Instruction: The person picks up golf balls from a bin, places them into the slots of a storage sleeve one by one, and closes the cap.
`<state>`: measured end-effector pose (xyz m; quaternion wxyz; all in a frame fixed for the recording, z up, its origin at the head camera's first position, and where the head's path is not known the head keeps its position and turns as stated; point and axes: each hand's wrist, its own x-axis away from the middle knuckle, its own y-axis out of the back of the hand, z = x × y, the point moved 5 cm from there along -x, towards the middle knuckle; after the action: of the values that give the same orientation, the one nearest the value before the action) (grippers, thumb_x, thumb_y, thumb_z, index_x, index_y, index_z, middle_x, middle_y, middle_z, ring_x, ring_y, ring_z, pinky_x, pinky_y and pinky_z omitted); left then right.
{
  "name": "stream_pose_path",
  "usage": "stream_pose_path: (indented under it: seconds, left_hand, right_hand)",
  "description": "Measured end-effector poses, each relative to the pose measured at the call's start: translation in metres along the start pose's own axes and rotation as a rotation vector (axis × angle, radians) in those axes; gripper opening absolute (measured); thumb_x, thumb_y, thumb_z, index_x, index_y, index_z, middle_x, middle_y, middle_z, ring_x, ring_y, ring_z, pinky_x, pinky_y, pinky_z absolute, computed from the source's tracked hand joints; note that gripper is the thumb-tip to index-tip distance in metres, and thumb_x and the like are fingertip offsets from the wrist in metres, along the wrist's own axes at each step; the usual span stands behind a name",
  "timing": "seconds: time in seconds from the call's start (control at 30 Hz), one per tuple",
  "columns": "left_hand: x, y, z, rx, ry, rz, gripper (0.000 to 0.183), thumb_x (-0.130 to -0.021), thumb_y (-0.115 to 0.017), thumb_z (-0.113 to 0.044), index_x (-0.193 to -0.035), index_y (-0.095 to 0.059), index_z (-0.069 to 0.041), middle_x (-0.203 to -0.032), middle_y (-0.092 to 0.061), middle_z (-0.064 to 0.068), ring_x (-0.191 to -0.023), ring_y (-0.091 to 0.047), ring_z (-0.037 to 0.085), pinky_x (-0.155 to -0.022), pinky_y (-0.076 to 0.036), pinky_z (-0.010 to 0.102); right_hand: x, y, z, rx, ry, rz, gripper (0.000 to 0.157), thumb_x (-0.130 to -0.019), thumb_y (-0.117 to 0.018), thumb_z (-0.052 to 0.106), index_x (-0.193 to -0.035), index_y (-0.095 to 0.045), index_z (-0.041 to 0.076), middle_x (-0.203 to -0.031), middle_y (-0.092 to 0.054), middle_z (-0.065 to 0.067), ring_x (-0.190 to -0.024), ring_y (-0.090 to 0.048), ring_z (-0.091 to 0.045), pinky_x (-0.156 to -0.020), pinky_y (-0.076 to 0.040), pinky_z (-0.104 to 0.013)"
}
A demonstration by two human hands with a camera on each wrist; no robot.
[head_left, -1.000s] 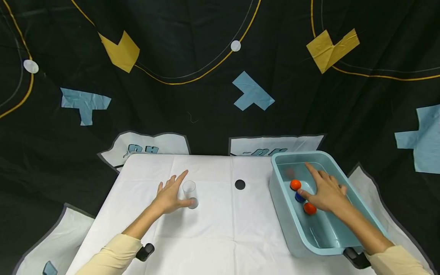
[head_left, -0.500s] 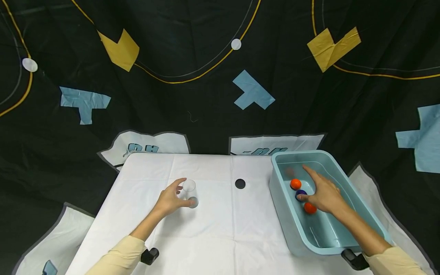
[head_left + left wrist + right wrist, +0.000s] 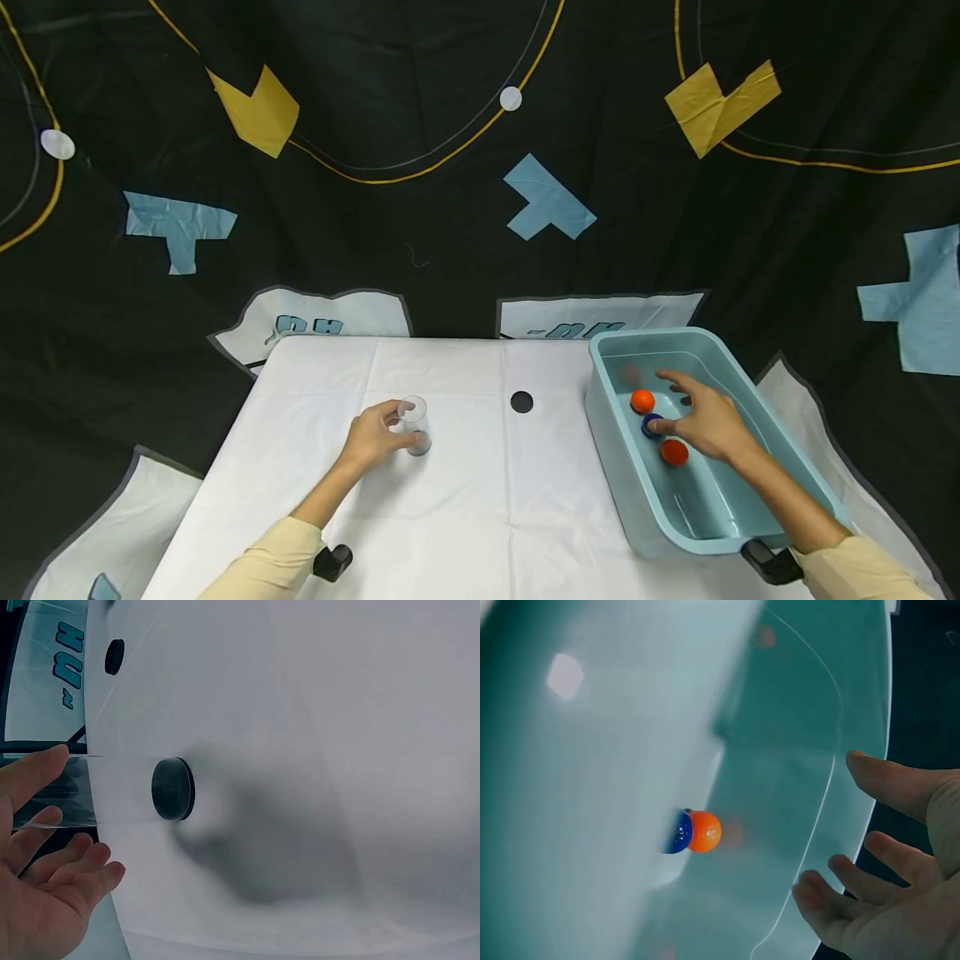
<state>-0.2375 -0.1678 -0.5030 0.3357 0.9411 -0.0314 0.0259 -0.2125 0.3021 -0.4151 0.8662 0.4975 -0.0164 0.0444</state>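
Observation:
A clear, cup-like cylinder [image 3: 415, 420] stands upright on the white table, with a dark disc at its base. My left hand [image 3: 370, 437] curves around it, thumb on the near side and index finger on the far side. In the left wrist view the thumb and index finger overlap the cylinder [image 3: 124, 787], while the other fingers hang loosely bent. Over the bin, my right hand [image 3: 708, 427] holds nothing, its fingers spread and slightly bent. Below are an orange ball [image 3: 642, 401], a blue ball [image 3: 649, 421] partly behind the thumb, and a red-orange ball [image 3: 674, 452].
The pale blue bin [image 3: 626, 492] stands on the right of the table, its walls rising around the balls. A flat black disc [image 3: 522, 402] lies mid-table. Behind the table [image 3: 450, 517] hangs a black cloth [image 3: 420, 250] with tape shapes.
My left hand's fingers have curled in from spread out to around the clear cylinder. The right hand's fingers have bent a little more above the balls. Cylinder and balls stay in place.

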Motion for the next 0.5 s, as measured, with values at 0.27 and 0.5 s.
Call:
stream_pose_path:
  seconds: [0.27,0.5]
  left_hand:
    - [-0.004,0.004,-0.009,-0.026,-0.025,-0.039,0.045,-0.078,-0.084,-0.024,-0.118,-0.072,-0.008,-0.123,-0.07,0.02,-0.118,-0.066,0.04,-0.097,-0.054,0.052]
    - [-0.007,0.006,-0.017,-0.033,-0.017,-0.038,0.038,-0.078,-0.08,-0.022,-0.113,-0.068,-0.01,-0.12,-0.073,0.018,-0.118,-0.067,0.037,-0.098,-0.053,0.051]
  right_hand:
    - [-0.006,0.014,-0.006,-0.104,0.007,0.022,0.07,-0.087,-0.079,0.026,-0.143,-0.049,-0.003,-0.137,-0.054,-0.037,-0.117,-0.058,-0.054,-0.089,-0.055,-0.061]
    - [-0.012,0.022,-0.017,-0.175,-0.048,0.065,0.072,-0.091,-0.075,0.038,-0.145,-0.049,-0.002,-0.14,-0.053,-0.036,-0.123,-0.057,-0.053,-0.094,-0.051,-0.064]
